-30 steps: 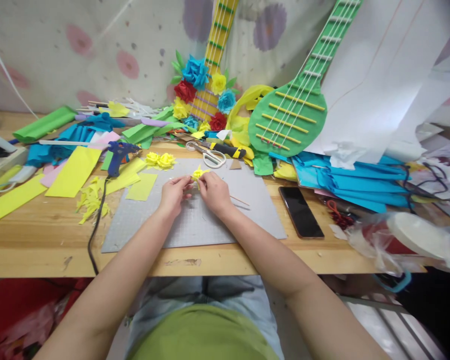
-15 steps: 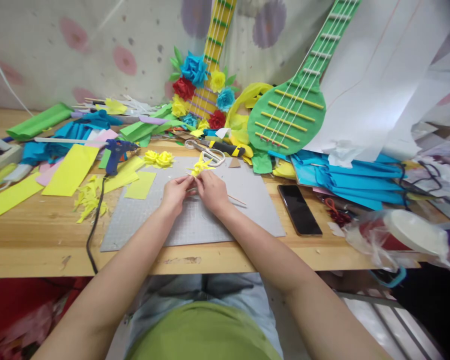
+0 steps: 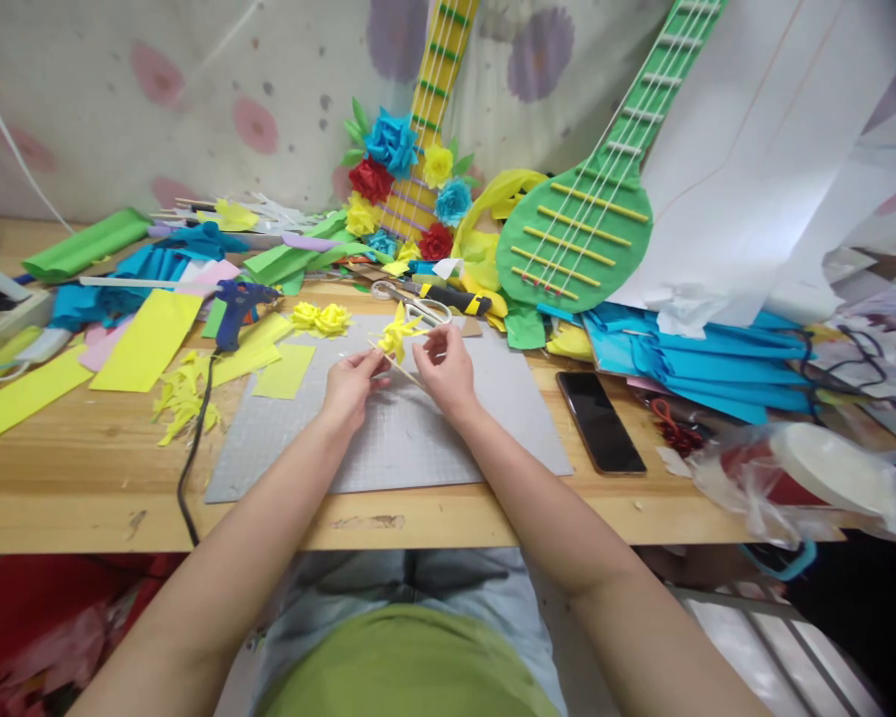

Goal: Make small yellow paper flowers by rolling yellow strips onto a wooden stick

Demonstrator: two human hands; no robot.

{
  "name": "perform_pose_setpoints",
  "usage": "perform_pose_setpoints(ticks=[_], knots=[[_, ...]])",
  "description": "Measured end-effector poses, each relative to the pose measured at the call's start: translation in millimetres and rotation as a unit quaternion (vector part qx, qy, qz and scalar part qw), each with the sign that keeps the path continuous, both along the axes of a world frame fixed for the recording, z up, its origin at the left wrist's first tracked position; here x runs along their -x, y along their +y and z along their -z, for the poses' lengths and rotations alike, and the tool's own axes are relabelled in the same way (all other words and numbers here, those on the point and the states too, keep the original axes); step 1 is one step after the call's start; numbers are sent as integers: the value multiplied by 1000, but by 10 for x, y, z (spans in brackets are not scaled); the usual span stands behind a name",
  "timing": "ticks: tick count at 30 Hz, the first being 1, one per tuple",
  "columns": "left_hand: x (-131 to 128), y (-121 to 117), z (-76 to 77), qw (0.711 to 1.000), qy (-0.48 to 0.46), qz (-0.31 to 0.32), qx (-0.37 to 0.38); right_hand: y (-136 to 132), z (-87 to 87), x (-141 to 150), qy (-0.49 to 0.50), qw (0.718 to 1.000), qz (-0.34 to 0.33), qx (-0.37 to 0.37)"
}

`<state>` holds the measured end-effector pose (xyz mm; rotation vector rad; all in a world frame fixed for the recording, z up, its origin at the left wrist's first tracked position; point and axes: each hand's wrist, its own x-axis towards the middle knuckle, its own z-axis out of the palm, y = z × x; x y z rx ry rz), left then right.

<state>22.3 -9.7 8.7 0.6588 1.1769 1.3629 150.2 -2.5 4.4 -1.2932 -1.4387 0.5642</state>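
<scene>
My left hand (image 3: 352, 386) pinches a thin wooden stick (image 3: 404, 371) at its left end, above the grey cutting mat. A yellow paper flower (image 3: 395, 335) with pointed petals sits at the stick, just beyond my left fingertips. My right hand (image 3: 449, 370) is to the right of the flower, with loosely curled fingers that stand apart from the petals. The stick's right end runs toward the right palm and is partly hidden there. Behind the hands lie scissors (image 3: 438, 313) and finished yellow paper flowers (image 3: 321, 319).
A blue glue gun (image 3: 235, 311) with a black cord lies left of the cutting mat (image 3: 269, 458), among yellow paper pieces (image 3: 145, 339). At the right rests a phone (image 3: 601, 422). Behind stand a green paper instrument (image 3: 578, 239) and a yellow one with flowers (image 3: 410, 204).
My right hand has come off the flower and shifted right, with its fingers loosened. The flower and stick now show more plainly, with the stick slanting down to the right.
</scene>
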Motion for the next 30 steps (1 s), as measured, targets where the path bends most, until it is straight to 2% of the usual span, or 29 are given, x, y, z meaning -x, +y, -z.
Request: perform_pose_setpoints(ticks=[2,5,7,8,12,15,23,30], knots=[[3,3,13,1000,0,7,-4,49,23,-35,109,990,-42,78],[3,6,30,1000,-3,18,-11,85,54,-34,243,930,-179,210],[-1,7,32,1000,-6,20,-16,85,59,-11,291,898,-233,235],[-4,8,31,1000,-5,19,-17,82,58,2,306,892,-240,232],[-17,14,21,1000,-1,14,-9,87,46,37,336,891,-222,209],[-21,21,14,1000,-2,18,3,113,54,58,332,887,-243,210],[-35,24,-13,1000,11,10,13,175,107,92,311,911,-201,183],[-33,23,-6,1000,-16,22,11,146,56,60,304,900,-233,207]])
